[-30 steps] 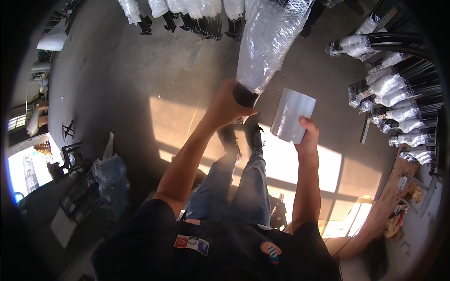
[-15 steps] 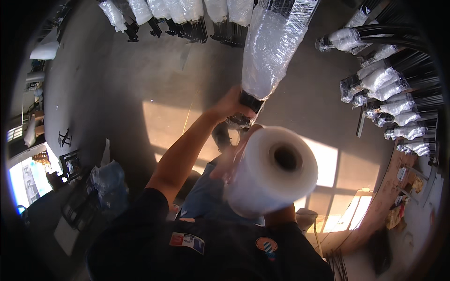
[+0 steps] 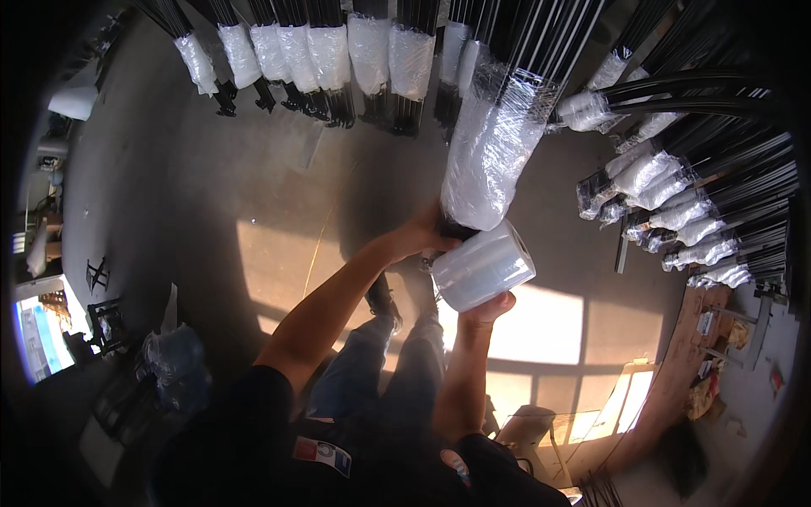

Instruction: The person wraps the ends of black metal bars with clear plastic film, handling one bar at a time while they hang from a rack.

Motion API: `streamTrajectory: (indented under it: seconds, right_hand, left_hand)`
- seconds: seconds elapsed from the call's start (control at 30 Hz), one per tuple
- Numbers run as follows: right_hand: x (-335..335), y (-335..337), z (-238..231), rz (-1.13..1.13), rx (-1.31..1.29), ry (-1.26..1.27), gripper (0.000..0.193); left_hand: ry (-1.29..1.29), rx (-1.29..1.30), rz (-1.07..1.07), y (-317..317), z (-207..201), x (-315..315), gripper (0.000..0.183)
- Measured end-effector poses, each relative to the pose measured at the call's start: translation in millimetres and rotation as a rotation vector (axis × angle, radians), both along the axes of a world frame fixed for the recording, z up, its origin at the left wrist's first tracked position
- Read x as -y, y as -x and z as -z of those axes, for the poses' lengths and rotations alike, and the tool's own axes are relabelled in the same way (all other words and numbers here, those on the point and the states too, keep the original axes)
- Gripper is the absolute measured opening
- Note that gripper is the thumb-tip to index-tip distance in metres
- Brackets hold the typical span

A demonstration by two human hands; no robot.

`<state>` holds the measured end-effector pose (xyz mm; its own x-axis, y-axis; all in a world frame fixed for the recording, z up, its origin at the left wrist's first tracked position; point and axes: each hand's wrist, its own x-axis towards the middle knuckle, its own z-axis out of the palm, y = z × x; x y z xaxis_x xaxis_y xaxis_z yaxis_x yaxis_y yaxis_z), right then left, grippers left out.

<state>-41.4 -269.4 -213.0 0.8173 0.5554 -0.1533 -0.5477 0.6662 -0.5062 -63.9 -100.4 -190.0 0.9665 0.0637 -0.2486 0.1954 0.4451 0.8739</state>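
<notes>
A large bundle of long black bars (image 3: 541, 51) hangs or leans at a slant in front of me, its lower part wrapped in shiny clear stretch film (image 3: 494, 152). My left hand (image 3: 420, 234) is closed around the dark lower end of this bundle, just below the wrapped part. Under the roll of stretch film (image 3: 481, 269), my right hand (image 3: 492, 309) is closed with the thumb showing; the roll hides the other fingers. The roll lies almost sideways, close against the bundle's bottom end.
Several wrapped black bundles (image 3: 328, 59) line the far side. More film-wrapped bundles (image 3: 667, 182) stick out from the right. A reddish-brown board (image 3: 672, 380) runs along the lower right. Folded blue plastic (image 3: 179, 363) sits at lower left, and sunlit patches cross the concrete floor (image 3: 279, 253).
The roll has moved down and away from me, from near my face to beside the bundle's end, and turned from end-on to sideways. My left hand stays on the bundle.
</notes>
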Motion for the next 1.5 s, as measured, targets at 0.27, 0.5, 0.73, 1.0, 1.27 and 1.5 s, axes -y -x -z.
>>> streamTrajectory:
  seconds: [0.27, 0.5, 0.73, 1.0, 1.27, 1.5]
  right_hand:
    - [25, -55, -48, 0.231, 0.154, 0.136, 0.085]
    - [75, -94, -83, 0.091, 0.133, -0.278, 0.1]
    - [91, -94, -108, -0.288, 0.035, -0.622, 0.093]
    - [51, -123, -199, -0.592, 0.169, -0.593, 0.101]
    - [-8, -106, -243, -0.455, 0.307, -0.354, 0.097]
    - [-88, -55, -263, -0.322, 0.352, -0.181, 0.095]
  left_hand:
    - [-0.162, 0.078, -0.097, -49, 9, 43, 0.094]
    - [0.719, 0.216, 0.306, -73, 78, -16, 0.065]
    - [-0.065, -0.203, -0.124, -89, 25, 36, 0.062]
    - [-0.208, -0.035, -0.136, -41, -55, 32, 0.049]
    - [-0.949, 0.457, -0.209, 71, -326, -30, 0.037]
    - [-1.416, 1.482, -0.831, 209, -387, -114, 0.032]
